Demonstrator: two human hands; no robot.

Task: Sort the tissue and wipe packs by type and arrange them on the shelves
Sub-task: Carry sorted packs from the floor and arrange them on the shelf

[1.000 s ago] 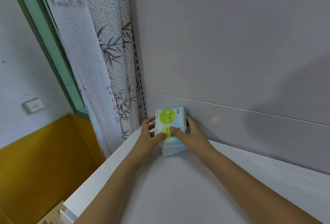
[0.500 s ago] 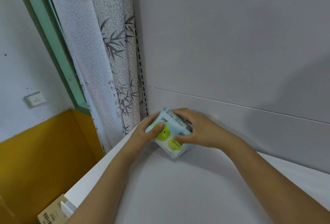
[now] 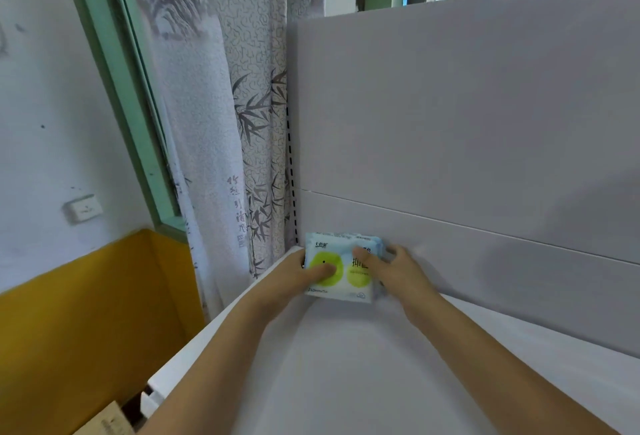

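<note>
Pinching a wipe pack (image 3: 341, 270) upright between them, left hand (image 3: 294, 278) and right hand (image 3: 398, 273) press it into the shelf (image 3: 346, 382) corner.

We have a single head-worn view, looking forward and down from close above the white shelf (image 3: 346, 365), facing its grey back panel (image 3: 450, 123) and left corner.

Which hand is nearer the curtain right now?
Left. The left hand holds the pack's curtain-side edge at the shelf's end; the right hand grips the far side, away from the curtain.
</note>
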